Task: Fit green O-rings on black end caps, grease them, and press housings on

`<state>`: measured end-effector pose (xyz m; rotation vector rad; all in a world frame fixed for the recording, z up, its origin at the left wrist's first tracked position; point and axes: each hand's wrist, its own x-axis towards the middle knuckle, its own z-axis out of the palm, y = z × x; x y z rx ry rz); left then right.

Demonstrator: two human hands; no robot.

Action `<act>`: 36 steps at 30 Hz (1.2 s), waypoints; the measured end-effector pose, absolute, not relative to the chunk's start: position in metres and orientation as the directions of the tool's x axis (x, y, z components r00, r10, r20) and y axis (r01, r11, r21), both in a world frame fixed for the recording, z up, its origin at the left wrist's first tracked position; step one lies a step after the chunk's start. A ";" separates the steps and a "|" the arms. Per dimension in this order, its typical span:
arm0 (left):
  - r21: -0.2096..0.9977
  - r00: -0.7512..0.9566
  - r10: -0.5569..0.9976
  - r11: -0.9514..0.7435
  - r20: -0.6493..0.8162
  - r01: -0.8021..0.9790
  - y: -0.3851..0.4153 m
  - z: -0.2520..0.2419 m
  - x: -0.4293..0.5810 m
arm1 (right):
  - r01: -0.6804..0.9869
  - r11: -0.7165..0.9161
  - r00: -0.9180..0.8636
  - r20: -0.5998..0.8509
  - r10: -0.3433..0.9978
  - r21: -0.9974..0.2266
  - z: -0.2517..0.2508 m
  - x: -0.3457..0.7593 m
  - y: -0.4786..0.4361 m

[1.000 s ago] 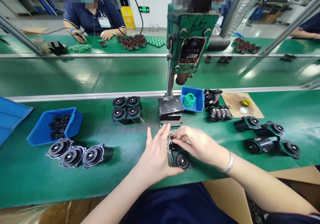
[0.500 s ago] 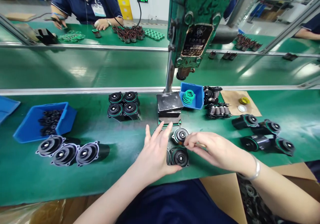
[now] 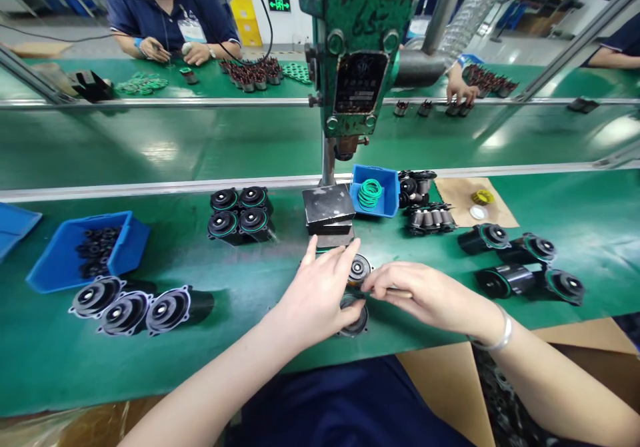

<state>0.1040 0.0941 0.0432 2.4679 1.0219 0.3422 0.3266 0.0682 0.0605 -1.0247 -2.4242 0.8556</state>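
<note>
My left hand (image 3: 320,287) spreads over a cluster of black motor housings in front of the press base. Its fingers reach past the cluster's far side, and the thumb lies across the near housing (image 3: 354,324). My right hand (image 3: 407,290) is closed on a thin tan stick (image 3: 399,293), whose working end is hidden by the fingers. Those fingertips are at the right edge of the far housing (image 3: 359,268), which has concentric rings round a central hole. The left part of the cluster is covered by my left hand.
The green press (image 3: 357,67) rises above its black block (image 3: 329,205). Beside it is a blue bin (image 3: 398,194) with green rings (image 3: 370,194). Other housings stand left (image 3: 170,310), back left (image 3: 239,212) and right (image 3: 565,286). A blue bin (image 3: 137,240) holds small dark parts. Co-workers sit opposite.
My left thumb has moved inward over the near housing. My right hand has stayed by the far housing with the stick. The view has shifted slightly, and a co-worker's hand now reaches dark parts opposite.
</note>
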 end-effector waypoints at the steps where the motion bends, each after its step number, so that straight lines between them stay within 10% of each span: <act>1: 0.481 0.703 0.710 -0.634 0.052 0.605 0.095 0.043 0.107 | 0.515 0.546 -0.674 0.083 0.734 -0.661 0.061 0.329 0.068; 26: 0.475 0.803 0.596 -0.703 -0.012 0.529 0.125 0.034 0.148 | 0.604 0.479 -0.614 0.010 0.789 -0.638 0.072 0.365 0.069; 32: 0.552 0.816 0.569 -0.651 -0.100 0.522 0.135 0.045 0.137 | 0.624 0.598 -0.639 0.113 0.761 -0.503 0.079 0.371 0.070; 36: 0.553 0.824 0.560 -0.660 -0.089 0.508 0.134 0.044 0.121 | 0.621 0.474 -0.424 0.242 0.873 -0.624 0.084 0.384 0.063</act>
